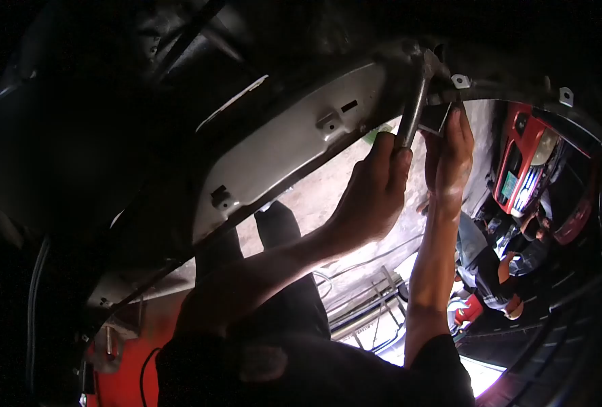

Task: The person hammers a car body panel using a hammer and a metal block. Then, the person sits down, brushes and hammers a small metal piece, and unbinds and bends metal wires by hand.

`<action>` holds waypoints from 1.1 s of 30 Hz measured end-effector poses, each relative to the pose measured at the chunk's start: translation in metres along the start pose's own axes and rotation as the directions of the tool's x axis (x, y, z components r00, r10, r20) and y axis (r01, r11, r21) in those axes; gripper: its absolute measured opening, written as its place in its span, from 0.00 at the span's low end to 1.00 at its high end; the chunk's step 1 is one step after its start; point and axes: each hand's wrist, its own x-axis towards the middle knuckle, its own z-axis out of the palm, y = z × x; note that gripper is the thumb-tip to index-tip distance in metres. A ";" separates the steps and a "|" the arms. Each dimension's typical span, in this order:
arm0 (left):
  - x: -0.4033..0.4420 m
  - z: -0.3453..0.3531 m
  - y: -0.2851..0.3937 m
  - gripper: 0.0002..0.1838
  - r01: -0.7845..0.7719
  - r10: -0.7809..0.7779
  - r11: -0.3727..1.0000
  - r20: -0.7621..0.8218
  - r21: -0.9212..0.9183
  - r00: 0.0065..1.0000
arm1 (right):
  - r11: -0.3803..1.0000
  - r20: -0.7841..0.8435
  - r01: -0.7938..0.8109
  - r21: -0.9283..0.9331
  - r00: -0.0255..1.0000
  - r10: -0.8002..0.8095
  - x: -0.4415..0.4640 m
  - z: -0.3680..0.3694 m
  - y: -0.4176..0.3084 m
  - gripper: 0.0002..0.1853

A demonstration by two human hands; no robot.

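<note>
My left hand [375, 180] is closed around the silver metal handle of what looks like a hammer [416, 108]. Its head is in shadow at the curved dark rim of a vehicle panel [280, 146]. Beside it my right hand [452, 152] is raised to the same rim, fingers bent around a dark, flat-sided piece [435, 118] whose kind I cannot make out. Part of this piece is hidden by the fingers and the handle. The panel has a pale inner face with slots and small brackets.
Metal tabs [461, 81] stick out along the rim. A red vehicle [518, 159] appears at right, near a person in dark clothing [487, 268], seen upside down. Long bars [365, 312] lie below my arms. A red surface [128, 353] shows at lower left.
</note>
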 end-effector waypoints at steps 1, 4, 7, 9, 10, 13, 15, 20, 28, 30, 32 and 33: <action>-0.006 0.002 0.001 0.08 0.002 -0.002 0.999 -0.010 -0.052 1.000 | 1.000 0.017 -0.011 0.025 1.000 0.011 -0.003 -0.003 0.000 0.24; 0.005 0.006 -0.014 0.08 -0.169 0.169 0.986 -0.068 0.003 0.983 | 0.996 0.026 0.021 0.087 0.999 -0.024 0.005 0.002 0.003 0.22; 0.003 0.002 -0.011 0.07 -0.167 0.169 0.986 -0.065 0.027 0.983 | 0.998 0.042 0.011 0.054 0.999 -0.013 0.001 0.004 0.002 0.22; -0.001 0.001 -0.007 0.07 -0.111 0.109 0.993 -0.053 -0.050 0.993 | 0.999 0.051 0.016 0.028 0.999 -0.017 -0.002 0.003 0.003 0.23; 0.001 0.003 -0.009 0.07 -0.119 0.117 0.993 -0.063 -0.027 0.991 | 0.999 0.057 0.034 0.025 0.998 -0.036 0.000 0.001 0.005 0.23; 0.000 0.014 -0.014 0.07 -0.154 0.154 0.988 -0.068 0.012 0.986 | 0.999 0.030 0.039 -0.010 0.999 -0.038 -0.002 -0.002 0.002 0.23; 0.002 0.003 -0.005 0.07 -0.102 0.102 0.994 -0.018 -0.040 0.995 | 0.999 0.047 0.045 -0.006 0.998 -0.045 -0.001 0.001 0.004 0.23; 0.001 0.009 -0.016 0.09 -0.018 0.010 0.986 -0.044 -0.164 0.999 | 0.999 0.052 0.034 0.013 0.998 -0.034 -0.005 0.007 0.005 0.23; -0.005 0.007 0.002 0.15 0.159 -0.165 0.962 -0.006 -0.221 0.986 | 0.996 -0.011 0.084 0.001 0.996 -0.084 0.000 0.008 0.007 0.23; -0.004 -0.001 0.010 0.17 0.211 -0.199 0.932 0.069 -0.294 0.978 | 0.998 -0.006 0.050 -0.045 0.999 -0.050 0.003 -0.001 0.010 0.22; -0.007 0.017 0.009 0.18 0.228 -0.245 0.923 -0.017 -0.309 0.969 | 0.991 0.032 0.074 -0.114 0.997 -0.071 0.004 -0.008 0.011 0.24; -0.010 0.023 0.005 0.18 0.230 -0.251 0.931 -0.039 -0.282 0.967 | 0.983 0.000 0.124 -0.139 0.992 -0.125 0.001 -0.015 0.021 0.25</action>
